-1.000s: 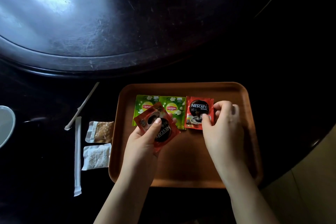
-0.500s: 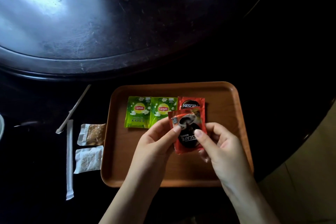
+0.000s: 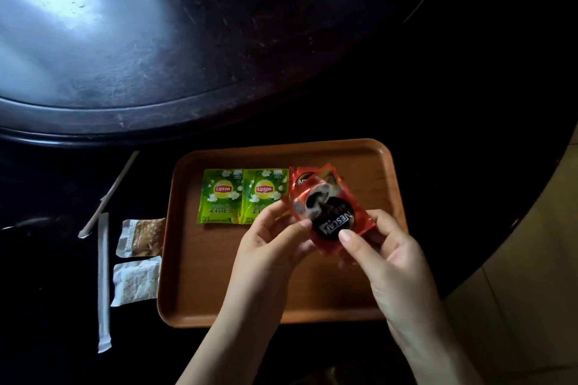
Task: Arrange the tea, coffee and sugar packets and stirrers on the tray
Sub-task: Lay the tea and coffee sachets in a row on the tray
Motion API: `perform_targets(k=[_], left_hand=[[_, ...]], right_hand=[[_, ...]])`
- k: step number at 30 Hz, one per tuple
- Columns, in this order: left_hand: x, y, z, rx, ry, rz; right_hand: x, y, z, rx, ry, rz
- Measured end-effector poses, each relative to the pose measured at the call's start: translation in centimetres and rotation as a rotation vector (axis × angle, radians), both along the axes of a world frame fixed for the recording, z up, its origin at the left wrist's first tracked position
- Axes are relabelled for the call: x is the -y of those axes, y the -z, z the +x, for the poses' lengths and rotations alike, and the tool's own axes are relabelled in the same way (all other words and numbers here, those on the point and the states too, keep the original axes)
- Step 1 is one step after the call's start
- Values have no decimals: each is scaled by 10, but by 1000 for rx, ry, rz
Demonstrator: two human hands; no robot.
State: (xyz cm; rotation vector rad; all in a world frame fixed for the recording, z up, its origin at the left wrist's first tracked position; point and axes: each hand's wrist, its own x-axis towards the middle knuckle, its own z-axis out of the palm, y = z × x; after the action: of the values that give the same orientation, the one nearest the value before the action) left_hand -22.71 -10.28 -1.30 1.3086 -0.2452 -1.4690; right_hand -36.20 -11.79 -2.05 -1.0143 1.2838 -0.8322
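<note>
Your left hand (image 3: 266, 237) and right hand (image 3: 380, 247) pinch a red foil coffee packet (image 3: 333, 219) over the brown wooden tray (image 3: 219, 291); two green tea packets (image 3: 242, 195) and another red coffee packet (image 3: 300, 180) lie placed, while sugar packets (image 3: 139, 255) and paper-wrapped stirrers (image 3: 103, 275) wait on the dark surface (image 3: 47, 291), left

Two green tea packets (image 3: 242, 195) and a red coffee packet (image 3: 297, 180) are taking up the tray's (image 3: 200, 291) far row, while its near half and far-right corner are lying open. Left of the tray, two sugar packets (image 3: 139, 255) and two stirrers (image 3: 103, 275) are crowding the worktop (image 3: 47, 291).
</note>
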Motion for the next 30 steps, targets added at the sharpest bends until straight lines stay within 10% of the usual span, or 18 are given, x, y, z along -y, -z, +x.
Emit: perform_targets(k=[4,13,20,30], left_hand=[[1,-3,4,211,112,-27],[-4,5,-20,161,124,12],[11,25,-4,1449,189,-343],[24,52,-5,1582,504,-313]], right_hand=[[9,-9,-16,-53,-211,26],[11,-2,-24,-98,123,-52],[48,4,-31,-479,83,-279],[73,21,-4,-797,-95,-425]])
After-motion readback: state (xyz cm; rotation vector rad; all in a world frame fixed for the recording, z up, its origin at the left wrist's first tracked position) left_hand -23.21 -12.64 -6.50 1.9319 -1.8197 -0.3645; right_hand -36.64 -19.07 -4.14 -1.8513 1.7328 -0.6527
